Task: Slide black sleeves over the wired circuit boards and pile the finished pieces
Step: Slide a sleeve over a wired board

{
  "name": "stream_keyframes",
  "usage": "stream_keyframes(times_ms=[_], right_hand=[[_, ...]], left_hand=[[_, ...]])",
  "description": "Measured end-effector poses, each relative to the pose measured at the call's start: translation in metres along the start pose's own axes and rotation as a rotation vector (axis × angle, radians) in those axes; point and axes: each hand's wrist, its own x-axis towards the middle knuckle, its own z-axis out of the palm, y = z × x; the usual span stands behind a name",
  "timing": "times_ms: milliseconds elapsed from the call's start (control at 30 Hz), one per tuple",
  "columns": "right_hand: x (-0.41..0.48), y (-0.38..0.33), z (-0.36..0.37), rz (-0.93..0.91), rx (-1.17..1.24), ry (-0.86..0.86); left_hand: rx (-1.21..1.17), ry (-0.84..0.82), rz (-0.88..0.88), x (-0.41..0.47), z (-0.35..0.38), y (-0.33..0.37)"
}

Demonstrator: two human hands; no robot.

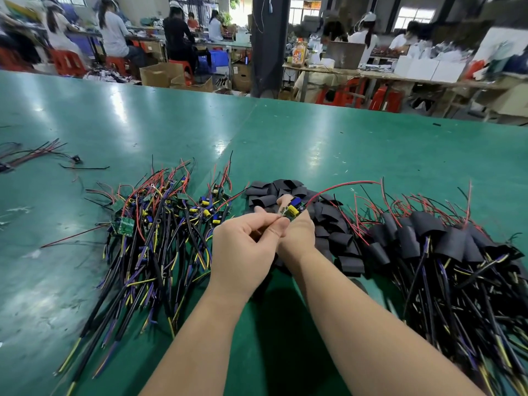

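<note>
A green desk (314,144) fills most of the view, glossy and scuffed. Behind its far edge, people (114,32) sit at other benches among boxes and red stools, all blurred.

On the right side of the desk lies the finished pile (445,247): boards already inside black sleeves, with red leads sticking up at the far end and black, yellow and purple cables trailing toward the near edge.

On the left lies the pile of bare boards (160,224), green with yellow and blue parts. Their cables fan toward the near edge in the same way.

Between the two piles, a heap of empty sleeves (285,188) lies flat, touching the finished pile on its right.

Both hands meet over that heap. The left hand (243,250) has its fingers curled, with thumb and forefinger pinched on the near end of one board (293,210). The right hand (298,235) comes from beneath, its fingers (283,200) wrapped around the far side of the same board. The board is held above the sleeves, bare, with its yellow capacitor facing up.

A red wire (348,184) arcs from the board out to the right, over the finished pile.

Far left, a few loose wires (37,152) lie apart from everything else.
</note>
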Motion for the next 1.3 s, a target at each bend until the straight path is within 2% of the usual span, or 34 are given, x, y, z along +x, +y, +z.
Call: stream_keyframes(times_ms=[100,233,300,400,433,533,600,733,800,900,1000,1167,1233,1300], right_hand=[[0.009,-0.001,0.005,0.114,-0.168,0.109],[0.011,-0.005,0.008,0.188,-0.219,0.059],[0.008,-0.007,0.007,0.126,-0.139,0.048],[0.002,-0.011,-0.002,-0.057,0.252,-0.070],[0.000,-0.013,-0.009,-0.112,0.234,-0.090],[-0.008,-0.013,-0.036,-0.308,-0.132,0.012],[-0.021,-0.007,-0.061,-0.466,-0.263,0.074],[-0.050,0.016,-0.090,-0.596,-0.582,-0.062],[-0.058,0.027,-0.091,-0.648,-0.622,-0.134],[-0.064,0.040,-0.088,-0.661,-0.576,-0.254],[-0.064,0.050,-0.089,-0.595,-0.527,-0.354],[-0.058,0.055,-0.094,-0.517,-0.383,-0.226],[-0.054,0.050,-0.100,-0.476,-0.179,-0.174],[-0.052,0.042,-0.108,-0.374,0.175,-0.125]], left_hand=[[-0.003,0.013,0.011,0.001,-0.002,0.002],[-0.026,0.017,-0.017,0.002,-0.003,0.001],[-0.017,0.018,-0.015,0.002,-0.003,0.000],[-0.016,0.031,-0.001,0.003,-0.003,-0.002],[-0.020,0.033,0.008,0.004,-0.003,-0.002],[-0.031,0.035,0.020,0.004,-0.005,-0.001],[-0.027,0.034,0.016,0.004,-0.005,-0.001],[-0.008,0.033,0.028,0.005,-0.004,-0.002],[-0.005,0.029,0.032,0.005,-0.004,-0.002],[-0.009,0.022,0.027,0.004,-0.003,-0.001],[-0.011,0.006,0.036,0.003,-0.003,-0.002],[-0.036,-0.013,0.029,0.004,-0.004,-0.003],[-0.049,-0.014,0.027,0.006,-0.005,-0.002],[-0.060,-0.016,0.021,0.006,-0.005,-0.002]])
